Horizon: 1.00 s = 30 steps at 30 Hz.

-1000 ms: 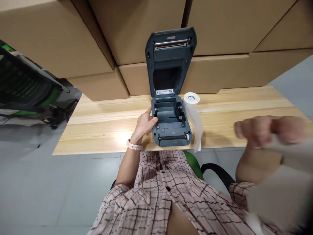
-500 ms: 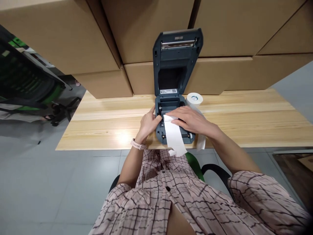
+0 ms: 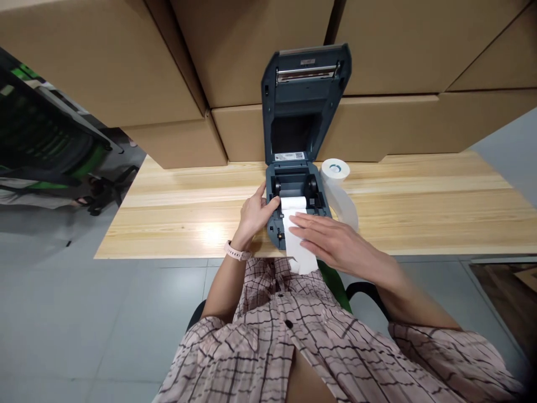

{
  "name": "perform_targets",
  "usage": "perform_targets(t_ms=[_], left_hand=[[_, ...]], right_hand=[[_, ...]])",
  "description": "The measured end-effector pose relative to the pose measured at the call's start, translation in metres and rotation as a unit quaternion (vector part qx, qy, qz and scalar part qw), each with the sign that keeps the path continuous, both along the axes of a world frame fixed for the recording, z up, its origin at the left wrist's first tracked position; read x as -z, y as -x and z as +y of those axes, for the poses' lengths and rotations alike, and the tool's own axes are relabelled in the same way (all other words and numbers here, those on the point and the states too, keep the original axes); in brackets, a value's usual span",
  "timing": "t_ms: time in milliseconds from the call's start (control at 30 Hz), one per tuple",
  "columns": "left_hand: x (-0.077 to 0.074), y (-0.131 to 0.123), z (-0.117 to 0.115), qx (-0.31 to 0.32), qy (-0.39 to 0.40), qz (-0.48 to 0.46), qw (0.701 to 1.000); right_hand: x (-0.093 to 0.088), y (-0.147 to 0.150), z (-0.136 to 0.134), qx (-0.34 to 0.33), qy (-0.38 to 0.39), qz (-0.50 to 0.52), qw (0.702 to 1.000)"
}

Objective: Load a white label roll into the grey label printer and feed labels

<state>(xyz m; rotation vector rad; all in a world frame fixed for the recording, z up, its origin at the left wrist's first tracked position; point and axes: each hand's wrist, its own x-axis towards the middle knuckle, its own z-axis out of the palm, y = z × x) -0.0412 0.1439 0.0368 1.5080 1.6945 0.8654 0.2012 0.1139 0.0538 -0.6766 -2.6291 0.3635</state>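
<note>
Two hands are working at a dark grey printer (image 3: 273, 230), which is standing at the near edge of the worktop (image 3: 419, 201) with its lid (image 3: 304, 101) leaning back, fully raised. The left hand (image 3: 254, 215) is holding the printer's left side wall: the thumb is reaching over the edge to the inside, close by the end of a small white roll (image 3: 293, 202), while the forefinger is lying along the outside. The small roll is sitting in the printer's body, nearer to the person than two black discs (image 3: 311, 183). From it a paper strip (image 3: 295, 235) is running toward the person, over the printer's front, its ragged, curling end hanging past the worktop's edge. The right hand (image 3: 329, 238) is lying across this strip, its fingers stretching out nearly straight with slim gaps between them; how hard they are pressing, one cannot tell.

A larger white roll (image 3: 335, 168) is resting on the worktop just to the right of the printer, near the hinge, and its loose tail (image 3: 342, 204) is trailing toward the person, ending beside the right wrist. Cardboard boxes (image 3: 247, 50) are standing stacked along the far side. The person is wearing a checked shirt (image 3: 268, 358) and a pale wristband (image 3: 237, 251) on the left wrist, and a green seat (image 3: 334, 285) is showing beneath.
</note>
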Motion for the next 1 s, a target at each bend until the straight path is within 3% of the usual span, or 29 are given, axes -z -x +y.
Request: perform_targets(t_ms=[200,667,800,867,1000], left_hand=[[0.003,0.0,-0.001,-0.002,0.001,-0.009,1.0],[0.01,0.001,-0.002,-0.02,0.002,-0.021,1.0],[0.012,0.001,-0.011,-0.055,-0.056,0.011,0.997],[0.012,0.001,-0.017,-0.019,-0.134,0.033,0.99],[0.009,0.004,-0.027,0.157,-0.222,0.074,0.96]], right_hand=[[0.001,0.002,-0.013,0.028,-0.008,0.01,1.0],[0.002,-0.003,-0.012,0.029,0.006,0.033,0.999],[0.002,-0.004,-0.012,0.035,0.011,0.038,0.999],[0.002,-0.004,-0.012,0.034,0.01,0.035,0.999],[0.002,-0.005,-0.011,0.029,0.014,0.036,0.999]])
